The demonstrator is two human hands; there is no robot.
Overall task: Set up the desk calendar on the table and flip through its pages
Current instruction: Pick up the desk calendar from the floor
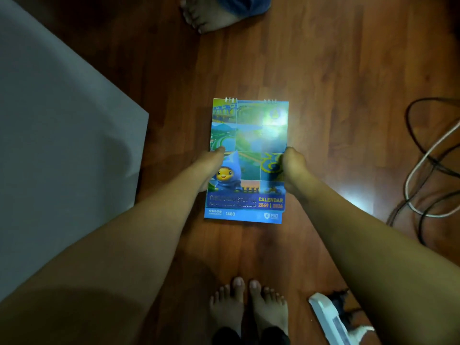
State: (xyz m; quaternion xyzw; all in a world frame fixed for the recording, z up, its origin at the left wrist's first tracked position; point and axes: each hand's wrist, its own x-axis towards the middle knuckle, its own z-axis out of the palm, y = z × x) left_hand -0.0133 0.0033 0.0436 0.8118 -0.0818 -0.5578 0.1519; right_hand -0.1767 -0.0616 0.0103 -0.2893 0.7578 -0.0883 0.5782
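Observation:
A blue and green desk calendar with spiral wire at its far edge is held flat in front of me above a wooden floor. Its cover shows a cartoon mascot, landscape tiles and the word CALENDAR. My left hand grips its left edge with the thumb on the cover. My right hand grips its right edge the same way. The grey table lies to the left, apart from the calendar.
My bare feet stand below the calendar. Another person's bare foot is at the top. Loose cables lie on the floor at right. A white power strip sits at the bottom right.

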